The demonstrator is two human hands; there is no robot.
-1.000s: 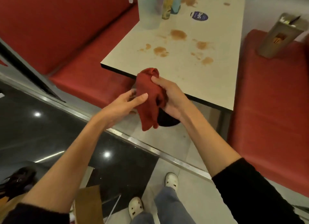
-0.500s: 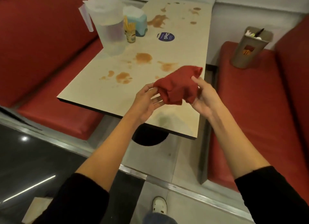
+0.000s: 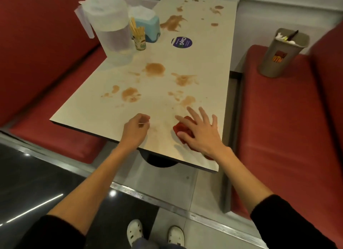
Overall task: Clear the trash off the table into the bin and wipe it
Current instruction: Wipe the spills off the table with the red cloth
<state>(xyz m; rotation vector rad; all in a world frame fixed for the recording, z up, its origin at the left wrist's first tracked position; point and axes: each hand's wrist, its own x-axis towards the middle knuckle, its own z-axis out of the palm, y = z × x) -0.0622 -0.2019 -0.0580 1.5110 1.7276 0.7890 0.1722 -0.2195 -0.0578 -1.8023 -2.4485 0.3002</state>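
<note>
Head cam: I saw right hand (image 3: pixel 201 134) flat, fingers spread, pressing red cloth (image 3: pixel 180 129) onto stained table (image 3: pixel 89 113) near its front edge; left hand (image 3: pixel 134 130) curled alongside, grip unclear; bin (image 3: pixel 278 59) on bench (image 3: pixel 278 122).

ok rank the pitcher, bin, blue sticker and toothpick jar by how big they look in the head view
1. pitcher
2. bin, somewhat smaller
3. blue sticker and toothpick jar: too alike in apparent size to rank
</note>
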